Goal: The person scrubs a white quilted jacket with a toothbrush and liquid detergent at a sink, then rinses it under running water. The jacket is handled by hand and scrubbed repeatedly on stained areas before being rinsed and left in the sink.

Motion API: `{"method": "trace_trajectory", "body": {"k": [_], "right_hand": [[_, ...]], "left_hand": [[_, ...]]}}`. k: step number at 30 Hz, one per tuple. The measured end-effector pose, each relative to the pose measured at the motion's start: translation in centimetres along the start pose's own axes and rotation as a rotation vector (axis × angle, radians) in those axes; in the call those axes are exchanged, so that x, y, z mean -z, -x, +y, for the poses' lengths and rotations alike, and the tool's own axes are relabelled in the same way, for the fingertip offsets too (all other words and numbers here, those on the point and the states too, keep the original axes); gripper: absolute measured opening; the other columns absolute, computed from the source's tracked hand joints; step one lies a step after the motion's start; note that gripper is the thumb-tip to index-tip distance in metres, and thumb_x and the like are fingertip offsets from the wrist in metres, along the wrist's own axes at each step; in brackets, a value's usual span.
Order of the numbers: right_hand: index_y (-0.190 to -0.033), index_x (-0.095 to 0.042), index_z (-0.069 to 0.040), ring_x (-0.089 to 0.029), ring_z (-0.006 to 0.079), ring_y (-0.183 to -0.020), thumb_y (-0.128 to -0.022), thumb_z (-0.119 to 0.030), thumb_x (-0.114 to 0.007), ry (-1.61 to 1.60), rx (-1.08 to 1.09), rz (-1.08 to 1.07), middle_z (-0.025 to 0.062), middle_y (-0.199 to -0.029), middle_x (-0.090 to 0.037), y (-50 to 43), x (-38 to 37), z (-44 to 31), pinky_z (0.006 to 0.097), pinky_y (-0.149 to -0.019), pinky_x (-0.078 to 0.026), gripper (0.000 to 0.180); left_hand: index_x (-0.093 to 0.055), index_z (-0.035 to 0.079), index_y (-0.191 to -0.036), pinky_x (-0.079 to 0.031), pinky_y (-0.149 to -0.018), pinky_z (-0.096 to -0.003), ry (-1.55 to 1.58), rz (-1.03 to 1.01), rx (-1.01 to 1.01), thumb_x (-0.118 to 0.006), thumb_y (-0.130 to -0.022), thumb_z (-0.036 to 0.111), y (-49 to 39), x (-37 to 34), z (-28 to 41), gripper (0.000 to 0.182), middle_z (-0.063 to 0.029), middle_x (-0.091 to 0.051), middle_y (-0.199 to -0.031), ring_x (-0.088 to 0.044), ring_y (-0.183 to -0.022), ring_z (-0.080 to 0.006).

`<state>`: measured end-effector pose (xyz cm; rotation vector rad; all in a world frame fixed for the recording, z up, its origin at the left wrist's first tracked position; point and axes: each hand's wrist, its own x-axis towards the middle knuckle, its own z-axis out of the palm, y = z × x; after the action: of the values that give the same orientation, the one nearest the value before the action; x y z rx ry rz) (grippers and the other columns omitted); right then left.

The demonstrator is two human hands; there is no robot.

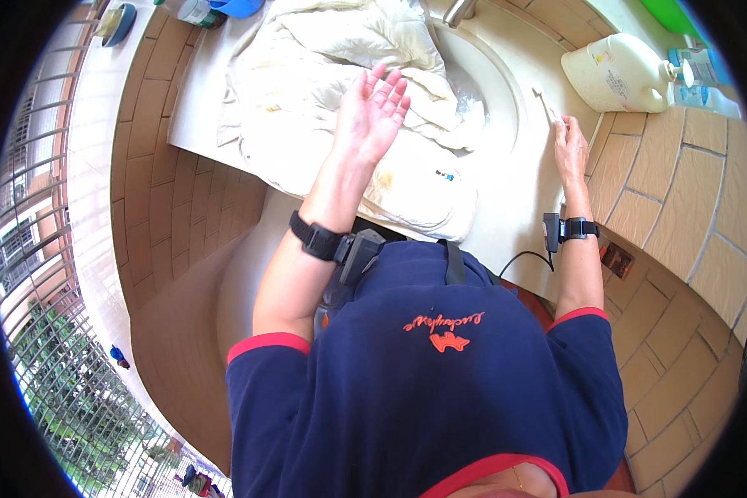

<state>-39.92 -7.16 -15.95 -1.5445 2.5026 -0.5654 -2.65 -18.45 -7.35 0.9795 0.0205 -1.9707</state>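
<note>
My left hand (373,115) is held palm up with its fingers apart, over a padded white cloth item (398,180) with yellowish stains. Nothing is in it. The cloth covers much of the counter and hangs partly into the round white sink basin (504,68), where some water shows. At the right of the basin my right hand (571,146) holds a slim light-coloured brush (543,103), like a toothbrush, by one end. Its other end points away from me, close to the counter top.
A metal faucet (459,12) stands behind the basin. A large cream pump bottle (619,73) is at the right rear. At the back left are a clear bottle (190,11) and a blue container (236,6). A soap dish (118,25) sits on the window ledge at left, beside a barred window.
</note>
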Motion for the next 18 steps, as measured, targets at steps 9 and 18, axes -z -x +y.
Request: {"method": "trace_trajectory", "body": {"k": [9,18], "right_hand": [[-0.135,-0.056,-0.009,-0.051,0.035,-0.127,-0.094,-0.026,-0.063,-0.349,0.538,-0.281,0.0171,-0.135,-0.054,-4.3,-4.9,-14.2,0.0429,-0.109,-0.039,0.045],[-0.131,-0.053,-0.008,-0.066,0.0347,-0.098,-0.086,-0.034,-0.069,-0.429,0.17,-0.248,0.0131,-0.104,-0.07,-11.0,-15.1,-24.7,0.0438,-0.086,-0.051,0.055]], "left_hand": [[-0.04,0.008,-0.144,-0.048,-0.099,-0.0426,0.072,0.169,-0.065,-0.049,-0.104,0.034,-8.7,-0.8,-0.1,0.048,-0.0137,-0.051,-0.136,-0.057,-0.114,-0.026],[-0.027,0.012,-0.155,-0.036,-0.112,-0.0451,0.032,0.367,-0.154,-0.062,-0.098,0.038,-15.4,1.9,-0.4,0.071,-0.0103,-0.032,-0.154,-0.04,-0.136,-0.0277]]}}
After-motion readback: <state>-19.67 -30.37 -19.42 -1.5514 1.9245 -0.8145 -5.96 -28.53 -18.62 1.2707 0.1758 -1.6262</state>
